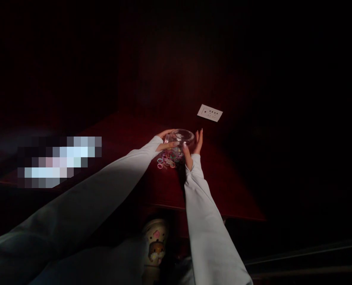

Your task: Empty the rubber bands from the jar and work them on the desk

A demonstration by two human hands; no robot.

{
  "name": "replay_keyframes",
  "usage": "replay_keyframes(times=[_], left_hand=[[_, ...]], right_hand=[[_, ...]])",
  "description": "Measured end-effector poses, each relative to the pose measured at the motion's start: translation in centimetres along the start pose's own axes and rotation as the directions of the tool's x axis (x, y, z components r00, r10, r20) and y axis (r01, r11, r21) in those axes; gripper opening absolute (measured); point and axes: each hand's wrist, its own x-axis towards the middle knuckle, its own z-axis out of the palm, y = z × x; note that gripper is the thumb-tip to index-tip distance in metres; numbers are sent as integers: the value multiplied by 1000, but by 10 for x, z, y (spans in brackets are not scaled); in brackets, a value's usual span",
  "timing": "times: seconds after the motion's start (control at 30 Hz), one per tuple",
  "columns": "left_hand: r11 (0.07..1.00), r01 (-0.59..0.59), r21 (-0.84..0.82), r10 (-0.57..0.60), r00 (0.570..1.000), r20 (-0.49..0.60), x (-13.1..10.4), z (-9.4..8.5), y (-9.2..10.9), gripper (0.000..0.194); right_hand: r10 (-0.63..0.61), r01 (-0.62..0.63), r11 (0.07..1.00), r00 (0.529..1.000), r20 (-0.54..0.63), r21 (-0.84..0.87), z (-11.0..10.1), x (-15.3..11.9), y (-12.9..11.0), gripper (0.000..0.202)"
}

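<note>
A clear round plastic jar [180, 136] is held between my two hands, just above the table. My left hand [165, 140] grips its left side, thumb along the front and fingers behind. At its right side is my right hand [193, 148], the thumb pressed to the jar and the fingers stretched upward. Small colourful hair ties [167, 160] lie in a loose pile on the table below the jar. The jar and my hands hide part of the pile, and the jar's contents are hard to make out.
The dark red table [164, 190] has its front edge near my body. Behind it, a white socket plate [209, 113] shows on the dark surface. A blurred-out bright patch [58, 162] lies at the left. Below the edge is a decorated clog [156, 237].
</note>
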Motion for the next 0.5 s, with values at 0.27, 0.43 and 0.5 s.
replay_keyframes(times=[0.27, 0.43, 0.5], left_hand=[[995, -94, 25, 97, 972, -216, 6, 6, 14, 81], [996, -94, -6, 90, 964, -249, -10, 26, 23, 72], [985, -136, -102, 115, 975, -189, -21, 38, 23, 74]], right_hand=[[183, -124, 954, 963, -200, 272, 3, -2, -3, 59], [407, -198, 802, 871, -274, 563, 15, -9, -1, 56], [328, -171, 835, 918, -223, 523, 20, -19, -6, 69]])
